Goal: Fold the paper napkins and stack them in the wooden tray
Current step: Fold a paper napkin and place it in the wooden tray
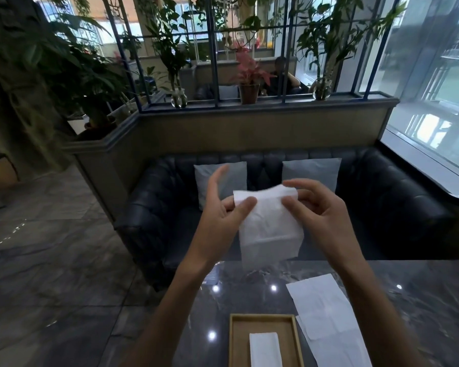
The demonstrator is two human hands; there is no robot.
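Note:
I hold a white paper napkin (pixel 269 229) in the air above the far edge of the dark marble table (pixel 249 295). My left hand (pixel 223 213) pinches its upper left corner with thumb and curled fingers, the index finger raised. My right hand (pixel 321 210) pinches the upper right corner. The napkin hangs down, folded over. On the table near me sits the wooden tray (pixel 235 340), with a narrow folded napkin (pixel 264 349) lying in it. Right of the tray lie flat unfolded napkins (pixel 326 319), overlapping.
Beyond the table stands a black leather sofa (pixel 382 207) with two grey cushions (pixel 313 170). Behind it, a low wall carries potted plants (pixel 249 86) and a metal grid. A window runs along the right. A person sits far back. Marble floor lies to the left.

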